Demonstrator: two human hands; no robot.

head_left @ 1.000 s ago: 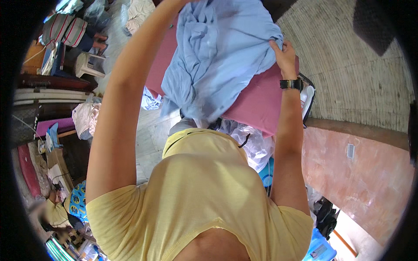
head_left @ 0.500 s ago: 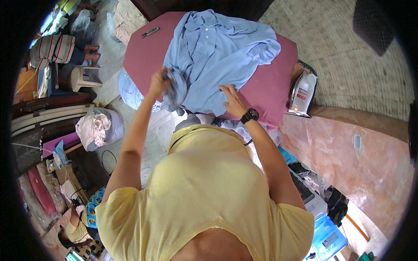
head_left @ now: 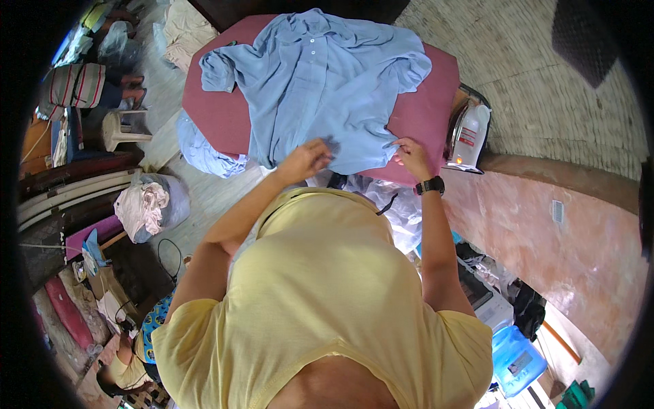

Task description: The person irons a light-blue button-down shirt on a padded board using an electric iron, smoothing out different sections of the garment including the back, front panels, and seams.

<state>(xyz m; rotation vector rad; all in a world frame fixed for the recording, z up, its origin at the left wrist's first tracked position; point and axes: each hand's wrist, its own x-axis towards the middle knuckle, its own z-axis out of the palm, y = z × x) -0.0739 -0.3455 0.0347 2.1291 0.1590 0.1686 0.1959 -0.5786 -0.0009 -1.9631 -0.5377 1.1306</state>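
Close before us, our left hand (head_left: 304,162) bends over the near edge of the light-blue shirt (head_left: 313,88), fingers curled; we cannot tell whether that grip holds cloth. To its right, our right hand (head_left: 413,158) pinches the shirt's lower corner in a narrow grip, presumably because tension there draws the fabric smooth. The shirt lies on the maroon desk (head_left: 225,123), buttons up, collar at the far side, likely so that we can see and reach its whole front. Just beside the desk's right edge stands a white bottle (head_left: 469,129), probably set there to leave room for cloth. Farther off, leftward, we see a pale plastic stool (head_left: 111,131).
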